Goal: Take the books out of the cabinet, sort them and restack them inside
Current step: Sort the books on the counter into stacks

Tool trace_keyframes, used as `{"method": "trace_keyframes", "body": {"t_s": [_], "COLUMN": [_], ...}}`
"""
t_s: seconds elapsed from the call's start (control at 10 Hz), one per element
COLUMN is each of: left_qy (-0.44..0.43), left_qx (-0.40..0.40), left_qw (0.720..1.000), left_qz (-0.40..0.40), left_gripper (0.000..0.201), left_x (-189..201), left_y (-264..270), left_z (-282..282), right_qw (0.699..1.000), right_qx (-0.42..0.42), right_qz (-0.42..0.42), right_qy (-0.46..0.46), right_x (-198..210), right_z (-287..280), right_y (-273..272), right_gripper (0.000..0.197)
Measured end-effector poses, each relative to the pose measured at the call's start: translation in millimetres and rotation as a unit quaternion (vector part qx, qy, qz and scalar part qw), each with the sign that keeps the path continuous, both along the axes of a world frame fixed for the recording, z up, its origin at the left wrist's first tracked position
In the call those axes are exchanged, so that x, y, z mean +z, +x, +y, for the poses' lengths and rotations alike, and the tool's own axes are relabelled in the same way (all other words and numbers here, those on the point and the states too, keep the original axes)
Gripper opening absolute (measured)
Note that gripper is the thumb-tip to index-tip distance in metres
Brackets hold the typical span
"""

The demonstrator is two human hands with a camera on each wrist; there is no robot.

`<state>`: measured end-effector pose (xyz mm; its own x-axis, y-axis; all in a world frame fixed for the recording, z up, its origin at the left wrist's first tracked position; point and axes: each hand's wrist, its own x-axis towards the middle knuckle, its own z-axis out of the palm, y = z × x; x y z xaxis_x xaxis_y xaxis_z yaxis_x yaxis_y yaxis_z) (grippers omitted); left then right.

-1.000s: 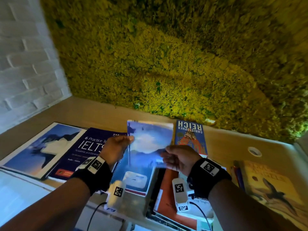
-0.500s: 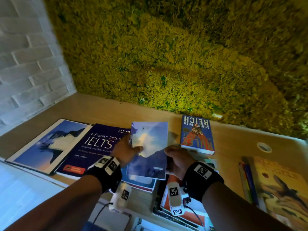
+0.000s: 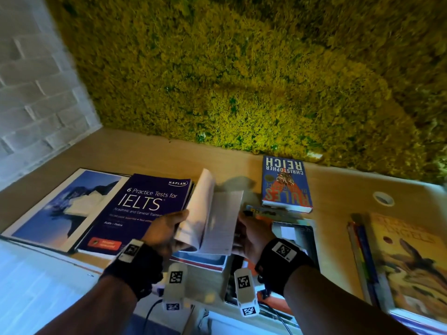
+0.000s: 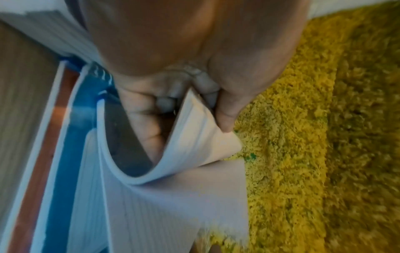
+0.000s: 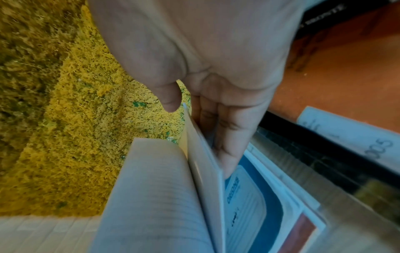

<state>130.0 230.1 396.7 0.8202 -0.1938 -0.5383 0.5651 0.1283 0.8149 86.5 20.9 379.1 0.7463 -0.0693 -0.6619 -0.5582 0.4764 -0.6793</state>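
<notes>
A thin lined notebook (image 3: 217, 218) is held open above the wooden top (image 3: 150, 153), its pages fanned. My left hand (image 3: 167, 228) grips the bent-back left pages (image 4: 194, 137), thumb on top and fingers curled beneath. My right hand (image 3: 251, 233) holds the right side, fingers behind the back cover (image 5: 207, 164), thumb in front. Under it lies a blue and white book (image 3: 200, 259) (image 5: 249, 202). A purple IELTS book (image 3: 140, 209) and a large blue mountain-cover book (image 3: 63, 206) lie to the left. A blue Christopher Reich book (image 3: 285, 184) lies behind, to the right.
A green moss wall (image 3: 242, 81) rises behind the wooden top, a white brick wall (image 3: 31, 93) at left. An orange book and dark books (image 3: 297, 238) lie under my right wrist. A yellow bird-cover book (image 3: 406, 267) lies far right, near a round cable hole (image 3: 383, 198).
The notebook was held shut with its blue cover facing me; now both hands have opened it and the lined pages show. The view has dropped slightly toward the books.
</notes>
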Motion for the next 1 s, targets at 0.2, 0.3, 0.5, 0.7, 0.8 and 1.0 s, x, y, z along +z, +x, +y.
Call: {"method": "trace_keyframes", "body": {"t_s": [0.2, 0.3, 0.5, 0.7, 0.8, 1.0], "left_qy": [0.142, 0.241, 0.529, 0.569, 0.604, 0.626], "left_qx": [-0.141, -0.248, -0.339, -0.306, -0.314, -0.314], "left_qw": [0.964, 0.911, 0.716, 0.715, 0.688, 0.660], "left_qz": [-0.173, -0.225, -0.306, -0.267, -0.251, -0.272], "left_gripper": [0.014, 0.048, 0.060, 0.046, 0.042, 0.041], "left_x": [3.1, -2.1, -39.9, -31.3, -33.8, -45.9], "left_y": [1.9, -0.5, 8.3, 11.1, 2.6, 7.0], "left_z": [-13.8, -24.8, -19.2, -22.6, -24.5, -29.9], "right_qw": [0.990, 0.956, 0.779, 0.848, 0.836, 0.789], "right_qx": [0.062, 0.105, 0.322, 0.237, 0.235, 0.268], "right_qz": [0.010, -0.002, -0.007, -0.007, -0.009, -0.021], "right_qy": [-0.123, -0.274, -0.538, -0.474, -0.496, -0.552], "right_x": [2.2, -4.3, 12.9, 1.0, -14.0, -15.6], "right_z": [5.9, 3.9, 6.0, -5.1, -4.3, 5.9], "right_y": [3.2, 7.9, -3.2, 9.5, 13.7, 8.4], "right_gripper": [0.023, 0.024, 0.036, 0.041, 0.038, 0.055]}}
